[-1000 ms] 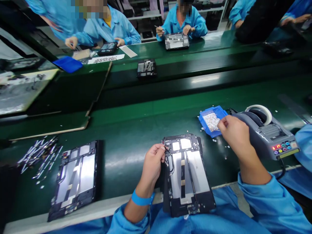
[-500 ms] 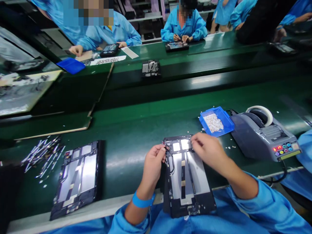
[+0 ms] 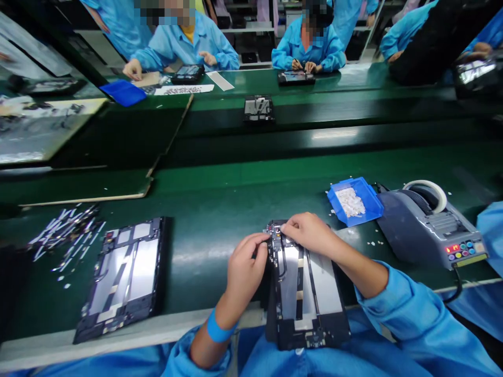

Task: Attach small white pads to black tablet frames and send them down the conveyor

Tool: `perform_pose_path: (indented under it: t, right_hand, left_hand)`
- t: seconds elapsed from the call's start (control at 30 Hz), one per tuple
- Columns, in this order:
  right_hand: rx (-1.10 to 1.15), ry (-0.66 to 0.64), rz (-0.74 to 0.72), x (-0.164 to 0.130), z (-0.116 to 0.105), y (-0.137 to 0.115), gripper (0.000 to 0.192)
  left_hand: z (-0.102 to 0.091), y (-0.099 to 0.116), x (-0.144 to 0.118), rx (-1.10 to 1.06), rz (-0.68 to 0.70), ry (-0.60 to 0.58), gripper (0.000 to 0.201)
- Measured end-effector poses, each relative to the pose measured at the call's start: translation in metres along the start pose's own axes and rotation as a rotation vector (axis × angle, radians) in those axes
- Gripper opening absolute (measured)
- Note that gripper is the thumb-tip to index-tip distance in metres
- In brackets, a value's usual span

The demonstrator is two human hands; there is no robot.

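Note:
An opened tablet (image 3: 329, 285) with silvery battery panels and dark flex strips lies before me, its near end over the table's front edge. My left hand (image 3: 244, 267) is at its upper left corner, forefinger stretched to the edge and thumb held apart, with nothing visible between them. Over the tablet's top end, my right hand (image 3: 310, 234) has its fingertips pressed together near the small circuit board (image 3: 276, 240). Whatever they pinch is too small or hidden to make out. A second opened tablet (image 3: 143, 269) lies to the left.
Thin metallic strips (image 3: 70, 235) are heaped at far left. On the right stand a blue tray (image 3: 375, 208) of small white pieces and a grey tape dispenser (image 3: 428, 225). Another opened tablet (image 3: 258, 108) sits on the green line. People in blue work across from me.
My right hand has moved left across the tablet's top, towards the left corner. The left thumb and forefinger, pinched together before, have parted. The view has shifted slightly.

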State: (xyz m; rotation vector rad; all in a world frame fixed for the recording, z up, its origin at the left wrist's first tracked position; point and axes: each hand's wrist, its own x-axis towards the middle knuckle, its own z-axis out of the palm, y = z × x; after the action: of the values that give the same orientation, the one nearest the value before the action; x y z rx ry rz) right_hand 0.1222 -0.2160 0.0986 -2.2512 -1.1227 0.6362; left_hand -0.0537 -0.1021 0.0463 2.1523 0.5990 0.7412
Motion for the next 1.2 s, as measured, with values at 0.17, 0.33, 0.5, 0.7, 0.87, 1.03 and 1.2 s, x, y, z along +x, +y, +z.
perform_pose_path:
  t: [0.17,0.33,0.5,0.7,0.87,1.03,1.2]
  right_hand:
    - [-0.137,-0.002,-0.002,0.015,0.007,-0.008,0.021]
    - [-0.253,0.009,0.032,0.017,0.011,-0.008,0.023]
    - [-0.356,-0.014,0.036,0.018,0.012,-0.011,0.023]
    - [-0.394,-0.058,0.038,0.023,0.010,-0.013,0.023]
    - [-0.335,-0.057,0.004,0.022,0.008,-0.010,0.020]
    - [-0.263,0.051,-0.162,0.004,0.016,0.013,0.017]
    - [-0.403,0.123,-0.547,-0.018,0.032,0.042,0.029]
  left_hand:
    - [-0.001,-0.012,0.009,0.138,0.180,-0.082,0.025]
    - [0.001,-0.017,0.006,0.222,0.266,-0.096,0.030]
    - [0.002,-0.019,0.007,0.334,0.343,-0.123,0.032]
    - [-0.002,-0.021,0.014,0.479,0.425,-0.217,0.038]
    - [-0.006,-0.014,0.020,0.587,0.456,-0.320,0.039]
    - [-0.013,-0.011,0.033,0.506,0.436,-0.425,0.040]
    - [-0.020,-0.022,0.050,0.193,0.355,-0.497,0.045]
